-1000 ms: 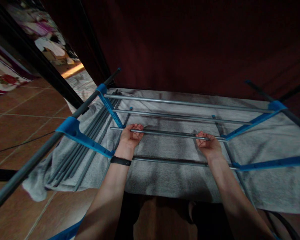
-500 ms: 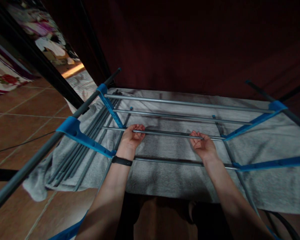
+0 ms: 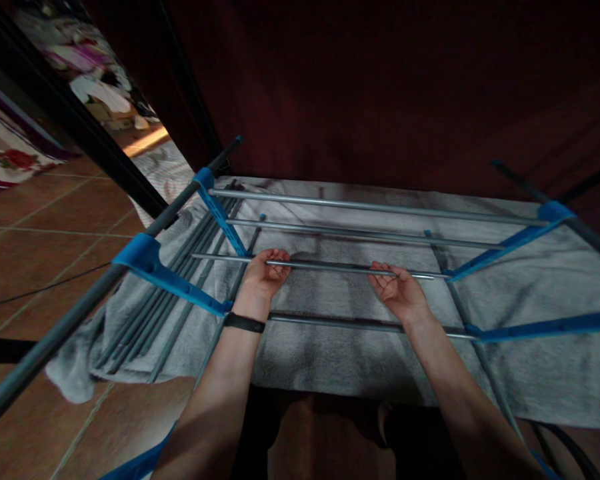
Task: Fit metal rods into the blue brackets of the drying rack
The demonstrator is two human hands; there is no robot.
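My left hand (image 3: 269, 272), with a dark band on its wrist, is closed around a thin grey metal rod (image 3: 330, 267) near its left part. Farther right, my right hand (image 3: 399, 288) pinches the same rod between thumb and fingers. The rod lies crosswise inside a frame of grey tubes with blue plastic brackets. Its left end passes beyond the lower end of a left bracket (image 3: 225, 223); its right end stops short of a right bracket (image 3: 503, 252). Two fixed crossbars run behind it, and a front crossbar (image 3: 330, 323) runs nearer me, partly covered by my right forearm.
Several loose grey tubes (image 3: 163, 293) lie side by side at the left on a grey blanket (image 3: 325, 360). A thick side tube (image 3: 70, 337) slants across the left. Behind the frame stands a dark red panel (image 3: 370, 100). Tiled floor (image 3: 25, 247) shows at left.
The held rod has slid a little to the left, and my right hand has shifted left with it. My left hand stays in place.
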